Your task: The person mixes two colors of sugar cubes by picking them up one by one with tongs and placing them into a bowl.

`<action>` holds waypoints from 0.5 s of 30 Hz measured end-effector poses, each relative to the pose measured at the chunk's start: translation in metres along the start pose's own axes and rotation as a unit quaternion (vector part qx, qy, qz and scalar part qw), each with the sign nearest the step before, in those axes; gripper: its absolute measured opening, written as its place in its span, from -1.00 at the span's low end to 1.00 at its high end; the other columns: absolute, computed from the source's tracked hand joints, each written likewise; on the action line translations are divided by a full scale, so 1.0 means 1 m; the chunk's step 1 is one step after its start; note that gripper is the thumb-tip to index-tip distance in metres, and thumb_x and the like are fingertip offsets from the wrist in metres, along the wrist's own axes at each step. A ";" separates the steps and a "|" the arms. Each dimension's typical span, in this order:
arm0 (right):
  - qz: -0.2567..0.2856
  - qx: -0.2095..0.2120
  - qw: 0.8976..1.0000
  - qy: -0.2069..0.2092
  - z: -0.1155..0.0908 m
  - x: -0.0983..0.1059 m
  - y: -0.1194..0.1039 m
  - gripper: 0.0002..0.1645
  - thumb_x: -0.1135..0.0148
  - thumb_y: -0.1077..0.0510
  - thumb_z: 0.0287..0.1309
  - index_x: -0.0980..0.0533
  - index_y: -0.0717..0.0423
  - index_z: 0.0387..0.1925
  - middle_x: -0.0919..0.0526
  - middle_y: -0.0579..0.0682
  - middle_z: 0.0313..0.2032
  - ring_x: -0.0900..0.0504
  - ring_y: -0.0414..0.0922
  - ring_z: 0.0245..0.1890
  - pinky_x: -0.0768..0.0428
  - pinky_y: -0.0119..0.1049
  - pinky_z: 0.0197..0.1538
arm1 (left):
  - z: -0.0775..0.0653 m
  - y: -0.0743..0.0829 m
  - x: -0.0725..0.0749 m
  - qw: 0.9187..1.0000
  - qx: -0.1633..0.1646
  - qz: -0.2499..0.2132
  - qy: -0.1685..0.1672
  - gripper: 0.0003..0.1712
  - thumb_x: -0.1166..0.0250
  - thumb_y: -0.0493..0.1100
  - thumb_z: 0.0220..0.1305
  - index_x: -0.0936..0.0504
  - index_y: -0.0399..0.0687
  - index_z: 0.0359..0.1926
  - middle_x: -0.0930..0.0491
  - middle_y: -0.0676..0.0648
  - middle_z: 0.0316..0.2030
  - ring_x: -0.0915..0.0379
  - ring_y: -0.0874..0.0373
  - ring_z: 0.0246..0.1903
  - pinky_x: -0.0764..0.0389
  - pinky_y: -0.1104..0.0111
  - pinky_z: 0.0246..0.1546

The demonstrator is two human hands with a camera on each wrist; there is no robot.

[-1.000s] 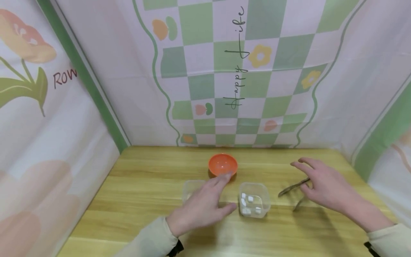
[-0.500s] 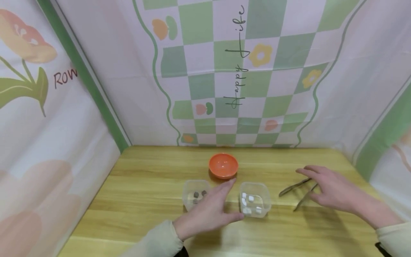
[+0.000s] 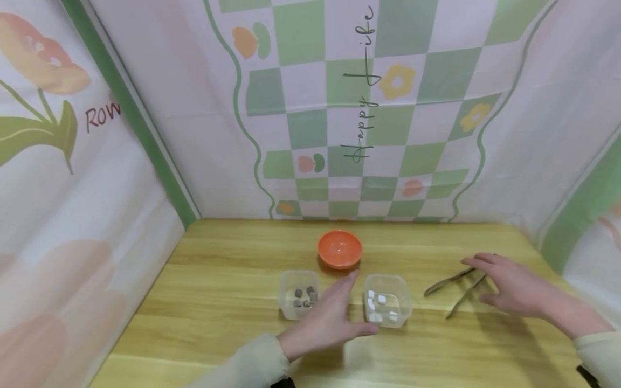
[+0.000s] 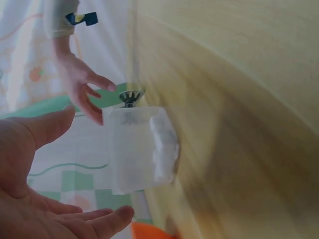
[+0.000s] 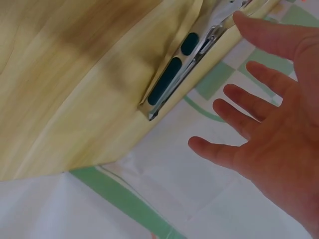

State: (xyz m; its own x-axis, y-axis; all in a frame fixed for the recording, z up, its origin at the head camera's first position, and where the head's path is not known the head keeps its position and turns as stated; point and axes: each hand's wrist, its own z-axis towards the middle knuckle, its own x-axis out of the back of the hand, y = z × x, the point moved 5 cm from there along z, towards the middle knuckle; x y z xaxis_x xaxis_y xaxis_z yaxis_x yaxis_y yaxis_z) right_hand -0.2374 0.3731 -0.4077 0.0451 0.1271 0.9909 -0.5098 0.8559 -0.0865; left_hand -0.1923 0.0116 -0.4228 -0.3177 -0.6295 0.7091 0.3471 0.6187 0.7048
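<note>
My left hand [image 3: 330,320] hovers with fingers spread between two clear plastic containers, thumb toward the right one. That right container [image 3: 405,307] holds several white cubes [image 3: 381,299]; the left wrist view shows it apart from my fingers. Dark grey cubes [image 3: 298,293] sit in the left container [image 3: 284,302], partly covered by my hand. My right hand [image 3: 516,283], fingers extended, is over the handle end of metal tongs [image 3: 440,284], which lie spread on the table. In the right wrist view the tongs [image 5: 187,50] show dark green inserts, and a gap separates them from my hand.
An orange bowl [image 3: 339,250] stands behind the two containers, with nothing visible in it. The wooden table [image 3: 218,302] ends at a printed cloth backdrop [image 3: 310,129], with more cloth at both sides.
My right hand has moved right and lower over the tongs, showing more of them. The left hand has shifted right, uncovering the grey cubes. The containers and bowl stay in place.
</note>
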 end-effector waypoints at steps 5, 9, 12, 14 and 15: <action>-0.013 0.001 1.000 -0.007 -0.001 -0.002 0.005 -0.03 -0.72 0.17 -0.19 -0.48 0.36 0.29 -0.51 0.57 0.15 -0.55 0.53 0.06 -0.59 0.50 -0.08 | 0.006 -0.004 -0.010 1.000 0.005 -0.006 -0.002 0.32 -0.61 0.23 0.11 -0.04 0.04 0.69 -0.12 -0.02 0.62 -0.14 -0.01 0.53 -0.27 0.03 0.49; -0.013 -0.004 1.000 -0.014 0.001 -0.004 0.010 -0.02 -0.72 0.17 -0.20 -0.48 0.37 0.29 -0.50 0.59 0.15 -0.54 0.55 0.07 -0.60 0.50 -0.08 | 0.010 -0.004 -0.013 1.000 0.008 -0.006 -0.005 0.33 -0.62 0.24 0.09 -0.03 0.05 0.69 -0.12 0.01 0.61 -0.16 0.01 0.53 -0.29 0.03 0.48; -0.012 -0.009 1.000 -0.021 0.003 -0.007 0.014 -0.04 -0.71 0.19 -0.18 -0.48 0.38 0.29 -0.48 0.60 0.17 -0.53 0.56 0.08 -0.59 0.50 -0.06 | 0.013 -0.003 -0.013 1.000 0.006 -0.007 -0.007 0.34 -0.63 0.22 0.08 -0.03 0.02 0.69 -0.11 0.01 0.61 -0.15 0.00 0.53 -0.28 0.05 0.48; -0.009 -0.014 1.000 -0.026 0.004 -0.009 0.018 -0.06 -0.69 0.21 -0.17 -0.48 0.38 0.29 -0.48 0.61 0.17 -0.52 0.56 0.09 -0.58 0.50 -0.05 | 0.016 -0.003 -0.014 1.000 0.005 -0.008 -0.010 0.34 -0.64 0.21 0.08 -0.04 -0.02 0.68 -0.12 -0.03 0.61 -0.14 -0.01 0.53 -0.27 0.06 0.49; -0.008 -0.014 1.000 -0.027 0.004 -0.010 0.019 -0.06 -0.69 0.21 -0.18 -0.48 0.38 0.28 -0.47 0.62 0.17 -0.52 0.57 0.08 -0.58 0.51 -0.06 | 0.017 -0.003 -0.014 1.000 0.005 -0.010 -0.011 0.34 -0.64 0.20 0.07 -0.04 -0.04 0.68 -0.13 -0.05 0.61 -0.14 -0.02 0.53 -0.26 0.07 0.50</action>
State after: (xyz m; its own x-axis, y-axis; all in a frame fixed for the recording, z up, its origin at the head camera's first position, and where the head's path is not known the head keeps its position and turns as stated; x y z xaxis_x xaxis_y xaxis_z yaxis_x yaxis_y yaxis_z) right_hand -0.2511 0.3859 -0.4192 0.0061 0.0873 0.9962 -0.4847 0.8716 -0.0734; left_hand -0.2039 0.0265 -0.4350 -0.3441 -0.6319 0.6945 0.3305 0.6108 0.7195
